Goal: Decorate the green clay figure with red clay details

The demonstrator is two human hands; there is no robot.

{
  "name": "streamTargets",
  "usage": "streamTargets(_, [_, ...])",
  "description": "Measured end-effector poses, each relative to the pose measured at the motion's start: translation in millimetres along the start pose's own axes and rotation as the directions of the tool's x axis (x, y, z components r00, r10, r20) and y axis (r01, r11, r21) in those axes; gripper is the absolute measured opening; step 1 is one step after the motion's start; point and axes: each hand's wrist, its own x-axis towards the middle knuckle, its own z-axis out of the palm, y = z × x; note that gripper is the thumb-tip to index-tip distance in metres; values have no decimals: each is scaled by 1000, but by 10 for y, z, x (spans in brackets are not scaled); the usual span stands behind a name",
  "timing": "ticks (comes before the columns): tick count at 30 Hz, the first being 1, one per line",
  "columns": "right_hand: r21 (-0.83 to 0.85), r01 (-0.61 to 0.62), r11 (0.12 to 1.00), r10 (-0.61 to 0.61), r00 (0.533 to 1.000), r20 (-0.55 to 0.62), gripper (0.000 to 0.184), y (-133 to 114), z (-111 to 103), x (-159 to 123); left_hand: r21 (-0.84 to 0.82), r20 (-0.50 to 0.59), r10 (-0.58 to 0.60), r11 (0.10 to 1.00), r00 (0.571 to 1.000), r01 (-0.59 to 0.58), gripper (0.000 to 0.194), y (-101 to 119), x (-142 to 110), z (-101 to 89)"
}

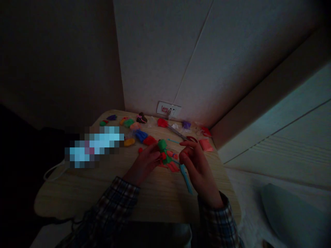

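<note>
My left hand [145, 162] is closed around the side of a small modelling-clay figure [165, 155]. The figure has a green head and body, with reddish-pink limbs and a blue band on one arm. To its right, my right hand [199, 168] is raised apart from it, thumb and fingertips pinched together. A hint of red shows at that pinch, but it is too small and dark to name. Beneath the right hand lies a light-blue modelling tool [186, 181]; a thin blue stick [173, 141] lies behind the figure.
Scissors [178, 132] lie at the back. Blue clay [141, 135], yellow clay [129, 142], red clay [162, 122] and a pink clay packet [206, 145] are spread around the wooden table [103, 196]. A blurred-out bright device [94, 146] is at the left, below a wall socket [168, 109].
</note>
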Motion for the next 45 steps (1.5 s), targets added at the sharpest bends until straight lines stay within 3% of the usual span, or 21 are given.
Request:
streamTargets(7, [-170, 97, 981, -62, 978, 199, 11, 55, -230, 46, 51, 29, -44, 998, 999, 42, 35, 1, -6, 27])
streamTargets(20, [-303, 185, 935, -85, 945, 315, 12, -91, -272, 87, 94, 35, -51, 994, 998, 47, 35, -35, 31, -18])
streamTargets(25, [-348, 301, 888, -166, 915, 368, 14, -191, -277, 121, 84, 34, -55, 995, 998, 52, 35, -40, 8, -16])
streamTargets(33, [-378, 358, 854, -209, 900, 382, 42, -276, -242, 155, 70, 38, -98, 993, 994, 96, 39, -91, 46, -53])
streamTargets(37, [-351, 410, 842, -246, 871, 426, 53, -266, -220, 170, 64, 41, -106, 993, 994, 103, 40, -102, 48, -57])
streamTargets(45, [-323, 430, 843, -226, 828, 513, 61, -247, -157, 207, 64, 11, -152, 986, 988, 151, 43, -105, 37, -35])
